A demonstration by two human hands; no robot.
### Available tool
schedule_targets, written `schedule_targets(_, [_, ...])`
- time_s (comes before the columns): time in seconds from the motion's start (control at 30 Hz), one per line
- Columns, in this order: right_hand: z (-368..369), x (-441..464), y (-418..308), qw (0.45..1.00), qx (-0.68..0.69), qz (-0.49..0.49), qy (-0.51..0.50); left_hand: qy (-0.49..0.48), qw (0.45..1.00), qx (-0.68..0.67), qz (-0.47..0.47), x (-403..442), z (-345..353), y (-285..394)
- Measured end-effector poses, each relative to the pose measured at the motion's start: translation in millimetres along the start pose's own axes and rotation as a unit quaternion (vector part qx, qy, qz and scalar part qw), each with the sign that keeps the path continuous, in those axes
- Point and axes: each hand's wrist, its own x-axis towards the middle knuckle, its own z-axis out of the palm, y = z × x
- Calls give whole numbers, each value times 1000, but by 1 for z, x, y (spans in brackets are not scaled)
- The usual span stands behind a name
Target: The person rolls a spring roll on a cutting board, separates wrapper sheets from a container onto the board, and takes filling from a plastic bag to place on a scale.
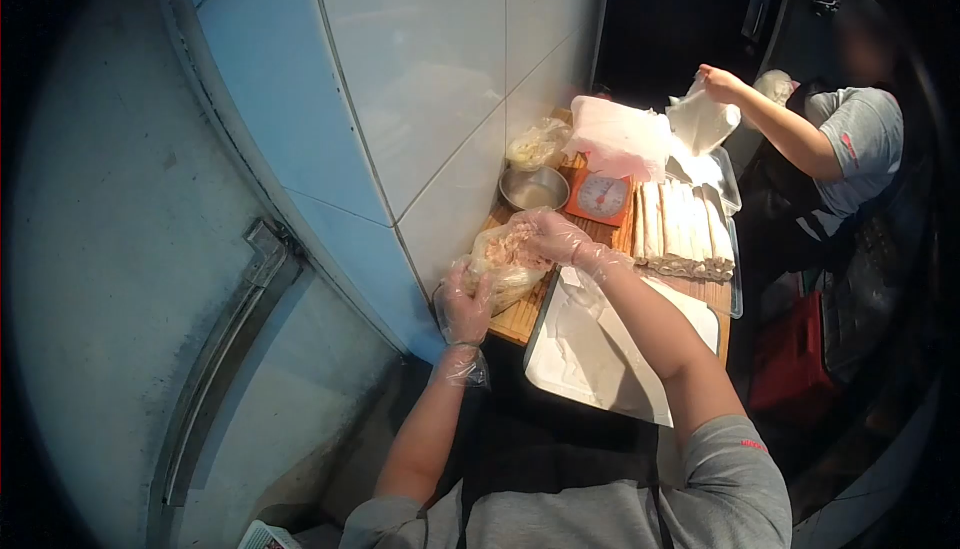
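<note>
Both my hands wear clear plastic gloves. My left hand (pixel 466 307) is at the near left side of a clear plastic bag (pixel 515 294), its fingers curled on the bag's edge. Inside the open bag lies a pale pink, shredded filling (pixel 508 247). My right hand (pixel 556 236) reaches into the bag from the right, fingers closed in the filling; the fingertips are partly hidden. Below my right forearm, thin white sheets (pixel 590 334) lie on a pale tray (pixel 545 374).
Behind the bag stand a metal bowl (pixel 535 190), an orange kitchen scale (pixel 602 199) and another plastic bag (pixel 538 146). White rolls (pixel 680 224) are stacked at right, near a pink cloth (pixel 620 134). Across the table a co-worker (pixel 850 144) lifts a white sheet (pixel 703 121). A tiled wall (pixel 410 79) borders the left.
</note>
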Motion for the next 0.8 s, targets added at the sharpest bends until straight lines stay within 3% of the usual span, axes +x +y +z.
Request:
schedule_targets(0.07, [2,3,8,1000,-3,8,6,3,1000,-20,4,0,3,-6])
schedule_targets(0.17, [-9,-7,-44,994,-42,72,-65,28,999,-34,28,0,1,0])
schedule_targets(0.33, [12,13,-50,962,-233,-54,-130,43,996,-53,54,0,10,-9])
schedule_targets(0.43, [20,20,-51,954,-257,-56,-144,30,999,-5,44,0,5,-4])
schedule_targets(0.63, [27,25,-50,961,-237,-19,-139,34,997,35,54,-2,5,-9])
schedule_targets(0.8, [40,31,-10,986,-140,-52,-74,40,997,-3,62,-3,8,-15])
